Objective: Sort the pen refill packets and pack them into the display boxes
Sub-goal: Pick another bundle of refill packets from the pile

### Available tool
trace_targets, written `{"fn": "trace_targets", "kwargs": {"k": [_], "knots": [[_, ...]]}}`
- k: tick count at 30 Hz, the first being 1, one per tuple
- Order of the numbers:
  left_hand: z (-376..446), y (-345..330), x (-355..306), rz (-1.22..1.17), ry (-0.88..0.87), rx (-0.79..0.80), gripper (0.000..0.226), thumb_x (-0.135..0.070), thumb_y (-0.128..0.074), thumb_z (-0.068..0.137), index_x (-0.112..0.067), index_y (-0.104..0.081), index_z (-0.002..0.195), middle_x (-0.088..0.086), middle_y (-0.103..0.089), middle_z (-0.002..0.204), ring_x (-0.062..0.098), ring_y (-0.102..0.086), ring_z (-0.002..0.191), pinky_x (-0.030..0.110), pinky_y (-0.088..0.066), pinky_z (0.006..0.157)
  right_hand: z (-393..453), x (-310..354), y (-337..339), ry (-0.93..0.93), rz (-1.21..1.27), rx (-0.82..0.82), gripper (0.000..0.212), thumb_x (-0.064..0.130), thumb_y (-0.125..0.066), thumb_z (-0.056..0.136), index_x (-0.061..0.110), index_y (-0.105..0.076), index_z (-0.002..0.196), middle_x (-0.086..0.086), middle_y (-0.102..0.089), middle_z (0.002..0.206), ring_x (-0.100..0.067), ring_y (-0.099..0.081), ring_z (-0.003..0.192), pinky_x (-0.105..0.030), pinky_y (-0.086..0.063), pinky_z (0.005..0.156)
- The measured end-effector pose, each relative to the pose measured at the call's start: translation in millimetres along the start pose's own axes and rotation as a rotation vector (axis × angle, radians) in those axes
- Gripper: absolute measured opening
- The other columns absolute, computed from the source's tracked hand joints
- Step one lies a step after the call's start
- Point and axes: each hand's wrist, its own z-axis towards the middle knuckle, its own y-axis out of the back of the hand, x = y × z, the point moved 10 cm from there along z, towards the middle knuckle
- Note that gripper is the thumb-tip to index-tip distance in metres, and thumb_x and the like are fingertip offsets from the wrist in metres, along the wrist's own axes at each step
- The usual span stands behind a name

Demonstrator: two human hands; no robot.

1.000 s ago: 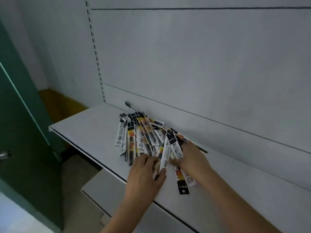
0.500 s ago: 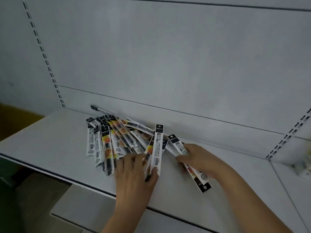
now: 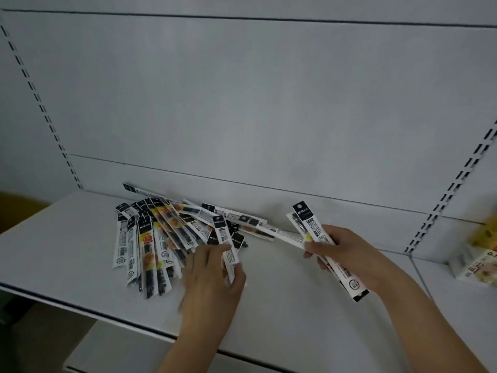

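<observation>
Both hands pinch refill packets: right hand (image 3: 352, 261) an "M&G"-headed bundle (image 3: 309, 224), left hand (image 3: 212, 278) one packet (image 3: 226, 246).

- The shelf (image 3: 282, 305) looks like painted metal, matt white and smooth.
- The back panel (image 3: 242, 98) has the same matt white finish (its slotted uprights (image 3: 457, 189) look like metal too).
- The refill packets (image 3: 150, 246) are thin, glossy plastic sleeves with printed card inserts.
- The display box (image 3: 476, 259) looks like printed cardboard, slightly glossy.
</observation>
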Motion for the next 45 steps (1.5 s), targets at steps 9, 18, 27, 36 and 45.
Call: {"fn": "trace_targets", "kwargs": {"k": [9,18,27,36,45], "knots": [[17.2,-51.3,-5.8,-0.836,0.643,0.286,0.033,-0.039,-0.056,0.097,-0.014,-0.076,0.091,0.002,-0.077,0.083,0.012,-0.065,0.067,0.026,-0.053,0.073,2.3,-5.0,-24.4,0.093,0.022,-0.017,0.015,0.032,-0.065,0.091,0.019,-0.072,0.094,0.005,-0.074,0.078,-0.011,-0.063,0.061,-0.016,-0.048,0.058],[32.3,-72.1,-21.0,-1.065,0.676,0.254,0.038,-0.038,-0.042,0.103,-0.01,-0.059,0.084,0.003,-0.052,0.06,0.017,-0.051,0.048,0.026,-0.041,0.053,7.9,-25.2,7.9,0.007,0.268,-0.156,0.027,0.033,-0.054,0.098,0.014,-0.073,0.093,0.017,-0.072,0.079,-0.001,-0.059,0.062,-0.018,-0.045,0.064],[-5.5,-128.9,-61.3,-1.203,0.655,0.604,0.034,-0.017,-0.038,0.104,-0.001,-0.067,0.113,0.005,-0.056,0.071,0.018,-0.052,0.058,0.029,-0.045,0.054,10.8,-35.2,31.6,-0.006,0.541,-0.264,0.007,0.014,-0.064,0.091,0.012,-0.07,0.089,-0.005,-0.074,0.087,-0.017,-0.068,0.085,-0.036,-0.052,0.079],[-9.5,-129.5,-55.5,-1.211,0.67,0.588,0.037,-0.018,-0.036,0.105,0.002,-0.064,0.119,0.011,-0.063,0.069,0.017,-0.054,0.054,0.025,-0.046,0.05,-7.5,-2.8,47.2,0.249,0.262,-0.469,0.006,0.016,-0.071,0.087,0.011,-0.07,0.09,-0.003,-0.076,0.079,-0.005,-0.054,0.05,-0.016,-0.04,0.049],[-12.0,-127.5,-53.6,-1.296,0.8,0.622,0.041,-0.037,-0.052,0.096,-0.005,-0.065,0.12,0.022,-0.071,0.103,0.03,-0.069,0.103,0.043,-0.043,0.104,-12.4,19.3,-17.9,0.505,-0.201,-0.062,0.015,0.011,-0.076,0.083,0.024,-0.079,0.086,0.011,-0.072,0.089,-0.01,-0.069,0.084,-0.02,-0.05,0.069]]}}
